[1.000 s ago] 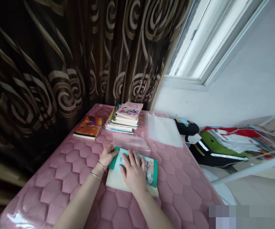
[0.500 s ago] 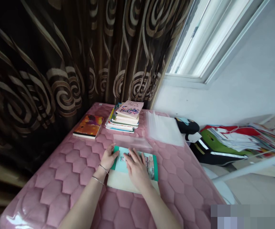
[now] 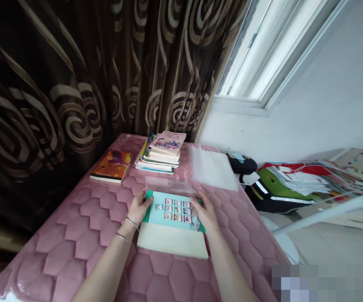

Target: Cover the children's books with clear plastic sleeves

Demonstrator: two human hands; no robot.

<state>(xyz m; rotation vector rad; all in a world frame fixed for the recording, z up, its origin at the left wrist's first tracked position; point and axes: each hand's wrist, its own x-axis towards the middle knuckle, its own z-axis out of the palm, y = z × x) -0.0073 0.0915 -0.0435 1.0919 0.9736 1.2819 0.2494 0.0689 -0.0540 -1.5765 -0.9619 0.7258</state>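
A book (image 3: 171, 226) lies flat on a pink quilted mat (image 3: 105, 243), its teal upper cover showing a grid of small pictures above a cream lower band. My left hand (image 3: 139, 206) rests at the book's upper left corner, fingers over the teal edge. At the upper right corner sits my right hand (image 3: 204, 209), fingertips on the cover's edge. Just beyond the book's top edge lies a clear plastic sleeve (image 3: 170, 185), touching neither hand as far as I can tell.
A stack of books (image 3: 160, 153) and an orange-covered book (image 3: 112, 165) lie further along the mat, beside a clear bag (image 3: 213, 167). A dark patterned curtain (image 3: 58, 84) hangs along the left side. Papers on a green-and-black bag (image 3: 294, 180) lie beyond the right edge.
My right hand has moved from the middle of the cover to its right corner, uncovering the picture grid. My left hand stays at the left corner. The view has shifted slightly.
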